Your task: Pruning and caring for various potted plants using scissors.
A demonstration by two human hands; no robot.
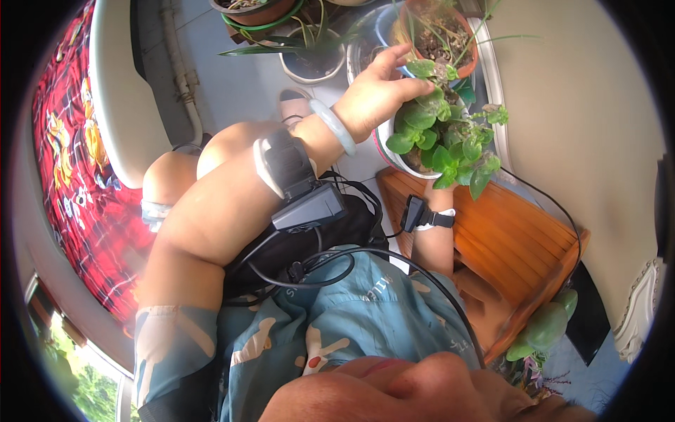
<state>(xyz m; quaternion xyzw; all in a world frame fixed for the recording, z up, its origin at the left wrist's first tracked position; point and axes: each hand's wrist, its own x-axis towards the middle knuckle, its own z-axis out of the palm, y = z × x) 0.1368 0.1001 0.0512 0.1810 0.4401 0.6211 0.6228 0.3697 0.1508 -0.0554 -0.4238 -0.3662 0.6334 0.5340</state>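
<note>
My left hand (376, 95) reaches forward over a leafy green plant (446, 137) in a white pot with a pink rim (388, 151). Thumb and fingers close around a top leaf (422, 68). A pale green bangle (336, 126) and a strapped black device (292, 169) sit on that forearm. My right wrist (441, 204), with a black strap and a small black device, rises under the pot. The right hand itself is hidden behind the pot and leaves. The pot is at the near end of an orange wooden stool (520, 239).
A terracotta pot (439, 35) with thin shoots stands just behind the plant, and more pots (309, 63) sit on the grey floor. A white chair (119, 91) and red plaid cloth (70, 155) lie left. A beige wall (583, 126) is right, a succulent (548, 327) below the stool.
</note>
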